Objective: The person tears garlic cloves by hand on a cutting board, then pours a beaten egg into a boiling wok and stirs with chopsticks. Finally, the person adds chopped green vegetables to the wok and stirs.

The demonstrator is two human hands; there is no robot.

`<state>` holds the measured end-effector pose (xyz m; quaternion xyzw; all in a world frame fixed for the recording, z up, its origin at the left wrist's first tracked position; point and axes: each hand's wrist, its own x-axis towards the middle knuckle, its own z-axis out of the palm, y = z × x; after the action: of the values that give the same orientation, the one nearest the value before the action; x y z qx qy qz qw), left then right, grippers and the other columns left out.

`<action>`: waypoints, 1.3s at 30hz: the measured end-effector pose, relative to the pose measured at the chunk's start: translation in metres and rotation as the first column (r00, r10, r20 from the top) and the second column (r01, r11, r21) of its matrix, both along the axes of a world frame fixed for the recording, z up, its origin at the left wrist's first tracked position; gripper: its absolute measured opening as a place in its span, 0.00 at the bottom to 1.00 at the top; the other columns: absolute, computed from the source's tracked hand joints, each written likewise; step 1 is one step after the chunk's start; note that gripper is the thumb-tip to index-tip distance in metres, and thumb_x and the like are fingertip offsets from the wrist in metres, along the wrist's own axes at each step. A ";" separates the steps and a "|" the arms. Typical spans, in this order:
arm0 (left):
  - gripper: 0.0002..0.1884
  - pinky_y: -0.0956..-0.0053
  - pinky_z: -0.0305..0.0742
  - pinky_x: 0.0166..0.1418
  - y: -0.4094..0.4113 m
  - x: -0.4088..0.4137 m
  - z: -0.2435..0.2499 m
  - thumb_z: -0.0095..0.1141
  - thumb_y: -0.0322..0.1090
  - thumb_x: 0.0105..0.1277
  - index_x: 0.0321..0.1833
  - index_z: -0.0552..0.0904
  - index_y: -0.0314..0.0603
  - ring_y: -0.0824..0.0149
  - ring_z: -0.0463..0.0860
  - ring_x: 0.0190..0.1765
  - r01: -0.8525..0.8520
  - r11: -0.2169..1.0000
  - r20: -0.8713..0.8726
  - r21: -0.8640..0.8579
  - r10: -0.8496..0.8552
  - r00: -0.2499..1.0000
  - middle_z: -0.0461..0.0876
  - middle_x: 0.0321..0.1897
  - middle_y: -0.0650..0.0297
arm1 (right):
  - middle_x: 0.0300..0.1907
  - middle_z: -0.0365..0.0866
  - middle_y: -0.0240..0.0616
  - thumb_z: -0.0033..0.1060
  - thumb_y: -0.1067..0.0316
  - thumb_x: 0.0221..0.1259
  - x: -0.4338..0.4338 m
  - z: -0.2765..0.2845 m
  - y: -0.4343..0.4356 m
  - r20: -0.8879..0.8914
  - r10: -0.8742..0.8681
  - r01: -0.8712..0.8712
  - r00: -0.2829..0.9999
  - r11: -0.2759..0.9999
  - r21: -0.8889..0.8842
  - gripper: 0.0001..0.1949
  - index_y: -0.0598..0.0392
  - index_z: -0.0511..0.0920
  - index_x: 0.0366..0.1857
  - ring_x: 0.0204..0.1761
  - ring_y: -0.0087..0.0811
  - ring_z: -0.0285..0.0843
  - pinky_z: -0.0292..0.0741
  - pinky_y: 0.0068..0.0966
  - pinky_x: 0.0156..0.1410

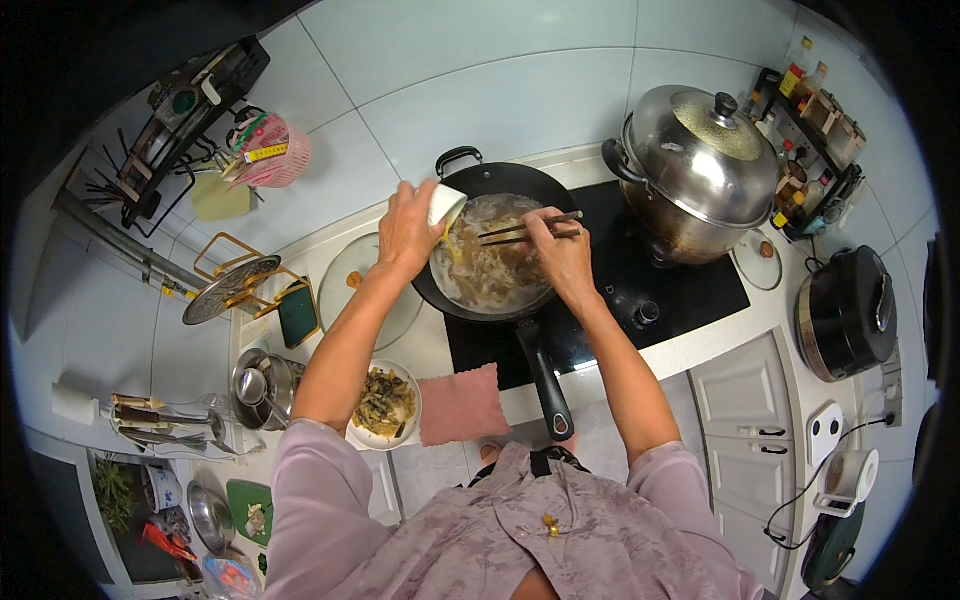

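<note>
My left hand tilts a small white bowl over the left side of a black wok. A thin yellow stream, which looks like beaten egg, runs from its rim into the bubbling, cloudy soup. From the right, my right hand grips a pair of dark chopsticks, their tips over the soup and pointing left. The wok stands on a black glass cooktop, its long handle towards my body.
A steamer pot with a domed lid stands right of the wok. To the left lie a glass lid, a plate of cooked vegetables and a pink cloth. Seasoning bottles fill a rack at the right; a black electric cooker sits below.
</note>
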<state>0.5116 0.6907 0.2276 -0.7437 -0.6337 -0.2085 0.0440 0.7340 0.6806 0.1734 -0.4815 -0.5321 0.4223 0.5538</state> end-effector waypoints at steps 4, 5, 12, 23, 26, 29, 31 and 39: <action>0.34 0.59 0.79 0.50 -0.005 0.018 0.011 0.71 0.29 0.50 0.63 0.72 0.49 0.51 0.74 0.55 0.179 0.981 -0.140 0.075 -0.168 0.976 0.72 0.50 0.56 | 0.30 0.84 0.44 0.57 0.59 0.66 0.020 0.005 -0.015 0.200 -0.085 0.080 0.976 0.996 0.033 0.12 0.56 0.82 0.38 0.34 0.39 0.84 0.77 0.33 0.43; 0.34 0.59 0.80 0.50 -0.005 0.020 0.013 0.72 0.29 0.50 0.62 0.73 0.49 0.51 0.75 0.54 0.216 0.973 -0.168 0.079 -0.201 0.965 0.72 0.51 0.56 | 0.31 0.85 0.44 0.57 0.59 0.66 0.026 0.005 -0.017 0.226 -0.115 0.105 0.967 0.993 0.054 0.11 0.56 0.82 0.39 0.35 0.40 0.84 0.77 0.33 0.43; 0.36 0.61 0.81 0.45 0.001 0.037 0.034 0.73 0.30 0.48 0.63 0.71 0.50 0.53 0.75 0.52 0.279 0.955 -0.266 0.099 -0.244 0.933 0.71 0.48 0.57 | 0.30 0.83 0.39 0.53 0.57 0.69 0.059 0.006 -0.028 0.104 -0.108 0.107 0.989 0.994 0.015 0.15 0.58 0.82 0.40 0.32 0.27 0.80 0.75 0.27 0.40; 0.35 0.65 0.80 0.41 -0.005 0.058 0.046 0.75 0.33 0.47 0.58 0.70 0.43 0.56 0.76 0.47 0.411 0.892 -0.282 0.186 -0.353 0.892 0.70 0.41 0.56 | 0.33 0.79 0.37 0.46 0.49 0.74 0.075 0.002 -0.049 -0.045 0.088 -0.091 0.995 0.994 -0.059 0.23 0.63 0.80 0.42 0.32 0.26 0.79 0.76 0.23 0.41; 0.32 0.60 0.78 0.43 -0.008 0.053 0.038 0.73 0.35 0.50 0.56 0.69 0.45 0.52 0.76 0.49 0.359 0.930 -0.233 0.082 -0.332 0.914 0.71 0.42 0.55 | 0.33 0.78 0.36 0.47 0.49 0.74 0.068 0.004 -0.054 -0.015 0.221 -0.222 0.975 0.969 -0.111 0.23 0.62 0.81 0.41 0.32 0.25 0.79 0.76 0.21 0.41; 0.29 0.57 0.76 0.44 -0.017 0.047 0.025 0.71 0.37 0.52 0.55 0.69 0.46 0.49 0.76 0.50 0.291 0.956 -0.181 -0.039 -0.293 0.939 0.72 0.42 0.54 | 0.29 0.78 0.37 0.50 0.52 0.73 0.057 0.004 -0.058 -0.087 0.281 -0.290 0.956 0.949 -0.123 0.21 0.64 0.80 0.38 0.30 0.26 0.78 0.75 0.23 0.39; 0.29 0.56 0.75 0.44 -0.023 0.041 0.019 0.71 0.38 0.53 0.55 0.68 0.45 0.47 0.77 0.49 0.233 0.969 -0.135 -0.078 -0.242 0.961 0.73 0.42 0.54 | 0.30 0.79 0.37 0.51 0.53 0.73 0.049 0.000 -0.055 -0.119 0.332 -0.344 0.936 0.932 -0.110 0.20 0.64 0.80 0.39 0.30 0.25 0.77 0.76 0.23 0.40; 0.28 0.56 0.76 0.47 -0.041 0.017 0.003 0.71 0.41 0.54 0.54 0.69 0.45 0.49 0.78 0.50 0.071 0.995 0.027 -0.066 -0.070 0.997 0.76 0.43 0.53 | 0.35 0.82 0.36 0.53 0.59 0.72 0.039 -0.028 -0.025 0.083 0.297 -0.289 0.951 0.952 -0.097 0.16 0.65 0.82 0.43 0.33 0.26 0.82 0.77 0.21 0.41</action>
<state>0.5288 0.6501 0.2303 -0.7641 -0.6141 -0.1977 0.0039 0.7729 0.6559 0.1456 -0.4400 -0.6056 0.4979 0.4378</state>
